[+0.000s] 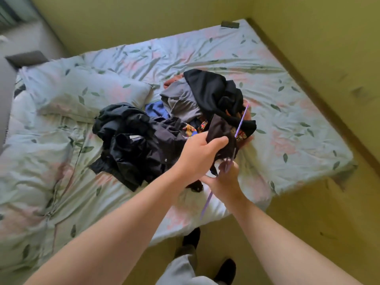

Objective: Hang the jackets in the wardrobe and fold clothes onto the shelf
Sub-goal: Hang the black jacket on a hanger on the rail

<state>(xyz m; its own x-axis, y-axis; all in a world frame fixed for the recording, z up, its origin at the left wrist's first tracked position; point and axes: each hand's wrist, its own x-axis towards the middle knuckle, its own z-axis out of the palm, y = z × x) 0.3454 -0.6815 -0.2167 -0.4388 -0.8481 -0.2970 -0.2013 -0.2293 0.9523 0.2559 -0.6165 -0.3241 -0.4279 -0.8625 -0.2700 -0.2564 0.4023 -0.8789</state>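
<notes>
A heap of clothes lies in the middle of the bed: a black jacket at the left, a grey garment, a black garment on top, and blue and patterned pieces between them. My left hand grips a dark brown garment above the heap. Just below it, my right hand holds a thin purple hanger. The hanger runs slanted from below my right hand up past the dark garment, partly hidden by it.
The bed has a pale floral sheet, with pillows at the left. Yellow walls close the far side and the right side. A small dark object lies at the bed's far corner. My feet stand on the floor by the near edge.
</notes>
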